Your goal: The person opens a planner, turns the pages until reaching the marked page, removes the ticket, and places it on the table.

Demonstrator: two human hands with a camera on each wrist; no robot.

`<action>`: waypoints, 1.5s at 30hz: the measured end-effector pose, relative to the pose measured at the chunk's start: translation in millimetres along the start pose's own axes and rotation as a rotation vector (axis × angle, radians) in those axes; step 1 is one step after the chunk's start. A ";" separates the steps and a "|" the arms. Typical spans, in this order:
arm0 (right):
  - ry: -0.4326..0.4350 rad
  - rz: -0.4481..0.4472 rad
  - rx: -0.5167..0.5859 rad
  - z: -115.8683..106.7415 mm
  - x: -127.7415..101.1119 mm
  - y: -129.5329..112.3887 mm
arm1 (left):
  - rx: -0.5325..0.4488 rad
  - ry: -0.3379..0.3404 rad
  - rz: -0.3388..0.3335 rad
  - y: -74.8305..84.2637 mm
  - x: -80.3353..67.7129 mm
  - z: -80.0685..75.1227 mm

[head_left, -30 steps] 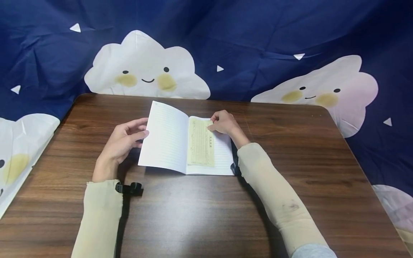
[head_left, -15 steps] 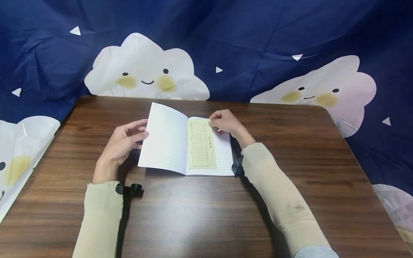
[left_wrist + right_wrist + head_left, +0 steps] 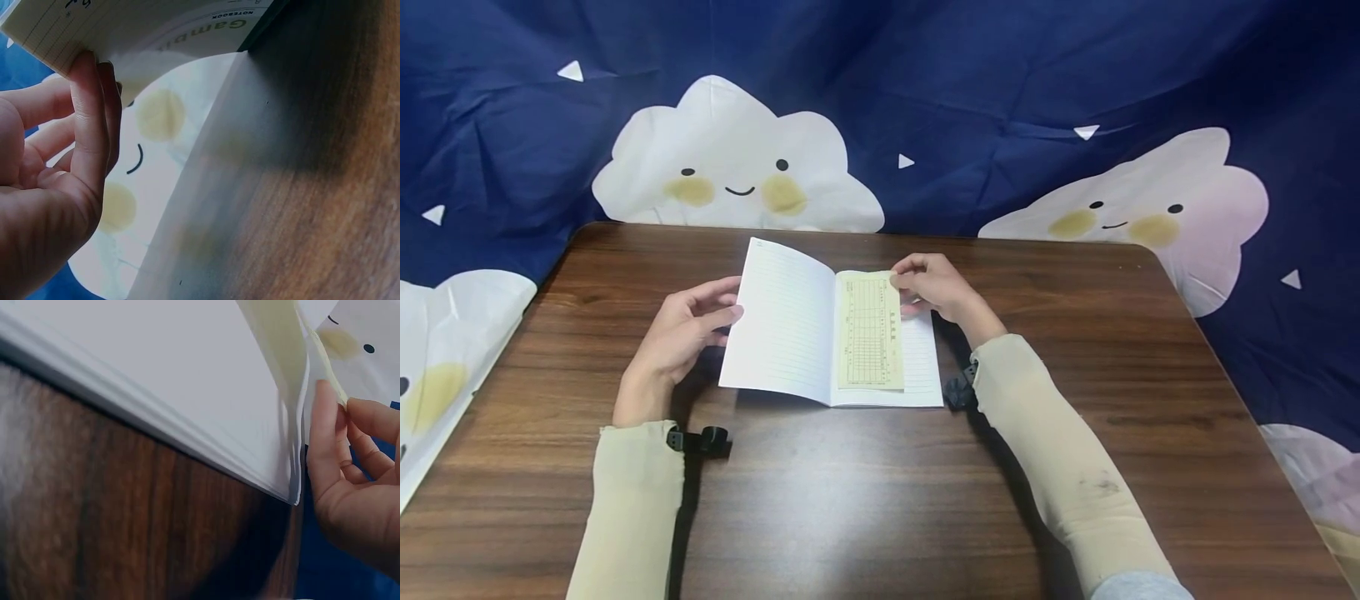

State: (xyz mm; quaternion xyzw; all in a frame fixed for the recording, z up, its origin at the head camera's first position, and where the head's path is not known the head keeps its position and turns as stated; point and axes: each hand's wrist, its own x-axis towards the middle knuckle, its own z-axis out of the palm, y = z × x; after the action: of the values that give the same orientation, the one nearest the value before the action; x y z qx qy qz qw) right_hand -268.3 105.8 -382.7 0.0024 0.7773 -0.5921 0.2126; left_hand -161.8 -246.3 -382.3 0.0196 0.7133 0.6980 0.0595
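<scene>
— Right now, what have we got in the right hand (image 3: 936, 287)?

— We pinch the far right corner of the pale yellow printed paper slip (image 3: 869, 332) between thumb and fingertips (image 3: 325, 434); the right wrist view shows that corner lifted off the page.

— And the other hand?

— Our left hand (image 3: 679, 333) props up the left leaf of the open white lined notebook (image 3: 782, 321), fingers nearly straight against its outer edge, thumb on the page, so the leaf stands tilted rather than flat.

— Where does the slip lie from the grip?

— It runs from our right hand back toward us, long axis parallel to the spine, just right of the fold, on the right page. The right hand is the nearer one.

— And the notebook?

— It sits mid-way across the dark wooden table (image 3: 1075, 350), toward the far edge, in front of the blue cloud-print cloth (image 3: 1000, 83).
</scene>
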 end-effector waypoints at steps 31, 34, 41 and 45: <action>0.033 -0.039 0.166 -42.1 -14.8 -4.7 | -0.009 -0.004 -0.008 1.6 -0.9 1.6; 0.031 -0.035 0.203 -48.7 -15.8 -5.6 | -0.001 -0.003 -0.009 1.3 -0.5 1.2; 0.030 -0.025 0.222 -64.2 -18.8 -6.9 | -0.011 -0.005 -0.022 1.5 0.1 0.5; 0.027 -0.023 0.206 -74.9 -22.5 -6.0 | -0.022 -0.002 -0.024 0.7 1.1 1.0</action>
State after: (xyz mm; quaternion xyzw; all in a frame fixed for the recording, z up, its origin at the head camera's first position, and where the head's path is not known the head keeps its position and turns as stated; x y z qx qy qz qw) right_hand -273.9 178.6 -354.0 0.0235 0.7151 -0.6712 0.1937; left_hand -162.8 -245.1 -381.7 0.0110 0.7058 0.7050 0.0689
